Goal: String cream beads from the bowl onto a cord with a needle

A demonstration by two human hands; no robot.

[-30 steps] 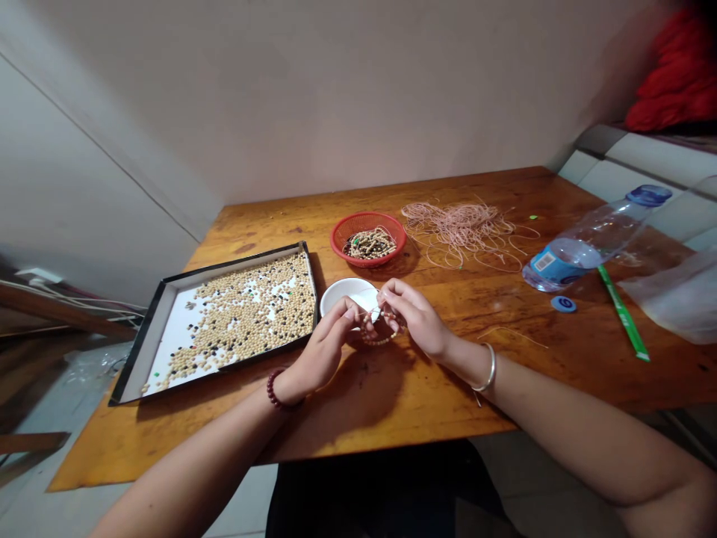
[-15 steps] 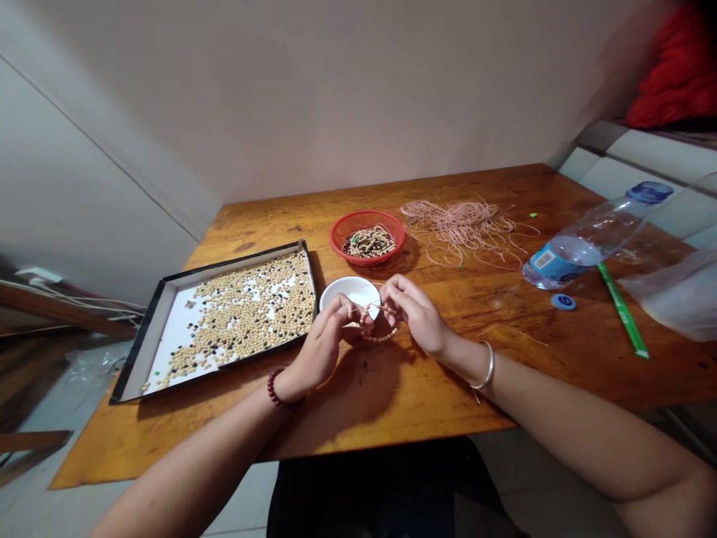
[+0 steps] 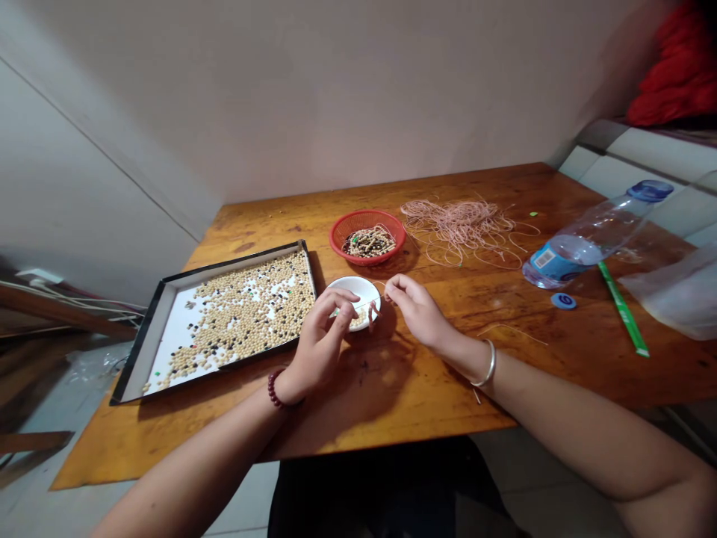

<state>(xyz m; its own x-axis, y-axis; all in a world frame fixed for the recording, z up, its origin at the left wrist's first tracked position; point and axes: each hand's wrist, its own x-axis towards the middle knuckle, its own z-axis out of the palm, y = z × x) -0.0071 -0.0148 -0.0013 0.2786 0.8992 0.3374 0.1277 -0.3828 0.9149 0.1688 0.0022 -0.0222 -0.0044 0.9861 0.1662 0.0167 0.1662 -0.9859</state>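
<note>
We note a thin cord [image 3: 368, 302] spanning the two hands, above the white bowl [image 3: 352, 285]. Right hand [image 3: 417, 310], at the bowl's three o'clock, pinches it between thumb and forefinger. Left hand [image 3: 320, 338], at eight, has thumb and fingers bent toward it; at this size we cannot tell if they grip. Around the bowl we log: red basket [image 3: 348, 222] at twelve, pink cord tangle [image 3: 456, 224] at two, plastic bottle [image 3: 571, 258] at three, bead-strewn tray [image 3: 175, 317] at nine.
</note>
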